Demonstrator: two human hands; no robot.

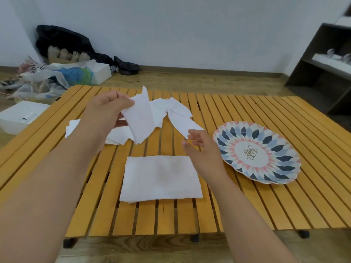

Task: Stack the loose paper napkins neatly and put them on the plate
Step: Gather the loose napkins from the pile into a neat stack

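A flat stack of white napkins [160, 178] lies near the front middle of the slatted yellow table [266, 202]. My left hand [106, 109] pinches one white napkin [139, 120] by its top edge and holds it in the air above the table. Behind it, several loose napkins [178, 114] lie scattered at the far middle. My right hand [201, 149] hovers open between the stack and the patterned plate [284, 168], holding nothing. The plate sits to the right with nothing on it.
On the floor at the far left are plastic bags [47, 76], a black bag [62, 40] and white boxes [20, 114]. A dark shelf unit [322, 73] stands at the far right. The table's front edge is close to me.
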